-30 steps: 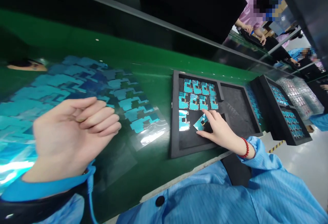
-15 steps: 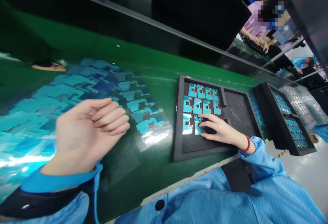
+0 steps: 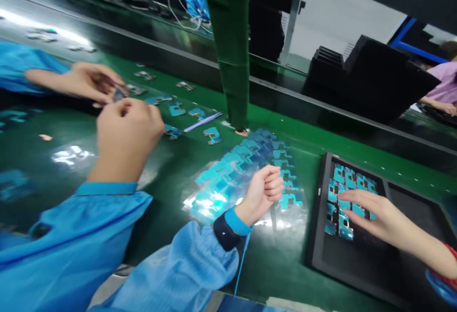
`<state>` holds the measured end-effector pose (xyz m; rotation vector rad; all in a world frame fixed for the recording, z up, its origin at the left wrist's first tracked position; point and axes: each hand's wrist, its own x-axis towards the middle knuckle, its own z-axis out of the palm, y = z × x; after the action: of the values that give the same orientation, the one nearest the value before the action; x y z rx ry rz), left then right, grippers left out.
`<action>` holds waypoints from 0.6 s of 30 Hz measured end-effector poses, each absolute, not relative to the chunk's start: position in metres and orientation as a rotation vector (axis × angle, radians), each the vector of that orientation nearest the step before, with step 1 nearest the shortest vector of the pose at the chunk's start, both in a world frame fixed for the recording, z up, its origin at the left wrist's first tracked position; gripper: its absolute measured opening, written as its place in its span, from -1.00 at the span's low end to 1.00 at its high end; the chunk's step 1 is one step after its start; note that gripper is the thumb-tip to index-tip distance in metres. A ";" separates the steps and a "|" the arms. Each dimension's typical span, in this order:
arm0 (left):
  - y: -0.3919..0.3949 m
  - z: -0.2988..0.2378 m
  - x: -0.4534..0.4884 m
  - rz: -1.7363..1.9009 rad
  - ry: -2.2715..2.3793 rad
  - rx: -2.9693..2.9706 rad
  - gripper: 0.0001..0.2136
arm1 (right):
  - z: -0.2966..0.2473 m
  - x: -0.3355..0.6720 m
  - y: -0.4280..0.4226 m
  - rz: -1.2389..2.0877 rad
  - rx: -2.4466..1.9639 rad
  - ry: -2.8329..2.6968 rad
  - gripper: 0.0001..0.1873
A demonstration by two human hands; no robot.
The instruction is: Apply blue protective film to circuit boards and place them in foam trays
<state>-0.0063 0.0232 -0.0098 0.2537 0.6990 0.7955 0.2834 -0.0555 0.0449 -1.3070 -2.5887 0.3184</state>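
Note:
My left hand [image 3: 263,192] is closed in a fist above a clear plastic sheet [image 3: 187,203] holding rows of teal circuit boards [image 3: 228,174]; nothing shows in its fingers. A blue wrist strap [image 3: 233,224] with a cord circles that wrist. My right hand [image 3: 380,214] reaches over a black foam tray [image 3: 317,226], fingers stretched and apart. Its fingertips are at the circuit boards [image 3: 345,228] in the tray's left compartment, and the hand hides some of them. Whether the fingertips touch a board I cannot tell.
At left, a co-worker's hands [image 3: 124,121] hold a small dark part. Purple tweezers [image 3: 203,122] lie among loose boards [image 3: 213,135]. A green post [image 3: 230,50] rises from the bench behind the sheet. Further right, a person in pink [image 3: 444,83] sits beyond the ledge.
The view has swung left, bringing the co-worker's hands and tweezers into sight. My left hand stays closed. My right hand's fingertips have shifted from the lowest row to boards higher in the tray.

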 end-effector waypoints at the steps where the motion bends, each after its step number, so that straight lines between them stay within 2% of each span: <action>1: 0.022 -0.013 -0.005 0.780 0.707 0.262 -0.61 | 0.053 0.267 -0.037 0.322 -1.234 -2.586 -0.76; 4: 0.019 -0.021 0.000 0.726 0.749 0.304 -0.72 | 0.063 0.195 0.027 0.337 -1.041 -2.582 -0.83; 7: 0.015 -0.025 0.005 0.703 0.795 0.369 -0.78 | 0.047 0.105 0.095 0.438 -0.934 -2.686 -0.82; 12: 0.010 -0.019 0.004 0.696 0.836 0.460 -0.79 | 0.008 -0.012 0.182 0.524 -0.833 -2.878 -0.37; 18: 0.004 -0.012 -0.004 0.720 0.811 0.465 -0.69 | -0.011 -0.050 0.221 0.594 -0.892 -2.976 -0.28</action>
<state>-0.0040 0.0042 -0.0123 0.4653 0.8108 0.7203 -0.0500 0.2206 -0.0113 -0.8922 -2.9761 0.5939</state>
